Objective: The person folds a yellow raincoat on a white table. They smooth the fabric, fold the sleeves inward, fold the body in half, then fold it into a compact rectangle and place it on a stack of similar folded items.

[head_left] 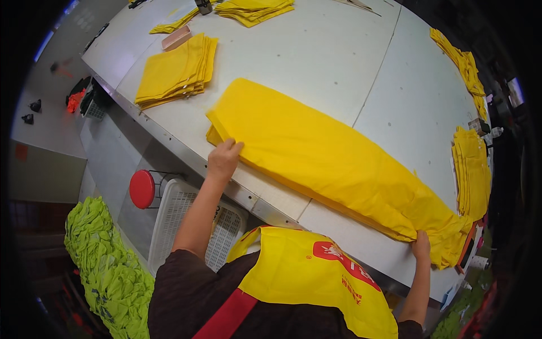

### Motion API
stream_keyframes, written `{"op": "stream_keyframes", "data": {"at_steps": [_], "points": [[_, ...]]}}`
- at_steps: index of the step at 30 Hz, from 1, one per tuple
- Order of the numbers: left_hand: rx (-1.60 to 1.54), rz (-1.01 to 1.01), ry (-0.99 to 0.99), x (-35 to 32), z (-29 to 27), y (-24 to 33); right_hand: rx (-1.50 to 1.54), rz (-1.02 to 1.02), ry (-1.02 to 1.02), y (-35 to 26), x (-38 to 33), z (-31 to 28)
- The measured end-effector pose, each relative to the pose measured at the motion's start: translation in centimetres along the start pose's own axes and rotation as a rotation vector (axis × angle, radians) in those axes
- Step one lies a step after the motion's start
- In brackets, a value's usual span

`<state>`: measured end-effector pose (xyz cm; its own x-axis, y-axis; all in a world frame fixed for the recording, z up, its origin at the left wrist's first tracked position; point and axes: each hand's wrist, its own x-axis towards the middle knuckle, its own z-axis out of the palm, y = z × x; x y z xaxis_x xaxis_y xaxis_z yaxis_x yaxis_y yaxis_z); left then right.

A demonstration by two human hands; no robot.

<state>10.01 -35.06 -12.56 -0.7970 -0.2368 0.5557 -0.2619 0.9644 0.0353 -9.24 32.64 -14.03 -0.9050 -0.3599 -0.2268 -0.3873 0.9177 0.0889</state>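
A long piece of yellow fabric [316, 147] lies stretched along the near side of the white table [350, 56], folded over in layers. My left hand [223, 160] pinches its near edge close to the left end. Near the right end, my right hand [420, 246] is closed on the same near edge, where the cloth is bunched and creased. The fabric's left end shows several layers beneath the top one. A yellow printed apron [316, 271] hangs over my front, below the table edge.
Folded yellow stacks lie at the table's left [175, 73], back [254, 10] and right [471, 172]. A pink box [176, 38] sits by the left stack. Below the edge stand a white plastic basket [169, 226] and a red stool [141, 189]. Lime-green cloth [107, 271] is heaped on the floor.
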Motion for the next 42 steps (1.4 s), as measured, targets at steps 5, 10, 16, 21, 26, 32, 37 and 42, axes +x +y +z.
{"op": "stream_keyframes", "data": {"at_steps": [5,10,16,21,26,32,37,42], "points": [[0.033,-0.207,-0.163,-2.3,3.0,-0.7,-0.318,0.072,-0.307,-10.0,2.3,-8.0],[0.195,-0.444,-0.627,0.4,1.9,-4.6,0.398,-0.643,0.452,-30.9,6.4,-12.6],[0.16,-0.516,-0.194,6.1,6.5,-7.2,0.177,-0.903,0.16,-41.2,6.1,-6.8],[-0.441,-0.806,-0.567,8.3,9.4,-11.5,0.718,-0.771,-0.498,-43.6,12.3,-9.4],[-0.959,-1.058,-0.831,11.4,7.8,-11.5,1.502,-0.06,-0.723,-49.4,22.4,-12.7],[-0.987,-1.044,-0.863,12.6,7.4,-12.0,1.659,0.154,-0.747,-54.5,25.5,-13.0],[-1.191,-0.861,-0.845,13.5,5.8,-11.3,1.696,0.258,-1.023,-55.9,22.1,-12.0],[-1.094,-0.397,-1.123,16.4,0.2,-4.2,1.761,0.086,-1.039,-54.5,14.6,-9.4]]}}
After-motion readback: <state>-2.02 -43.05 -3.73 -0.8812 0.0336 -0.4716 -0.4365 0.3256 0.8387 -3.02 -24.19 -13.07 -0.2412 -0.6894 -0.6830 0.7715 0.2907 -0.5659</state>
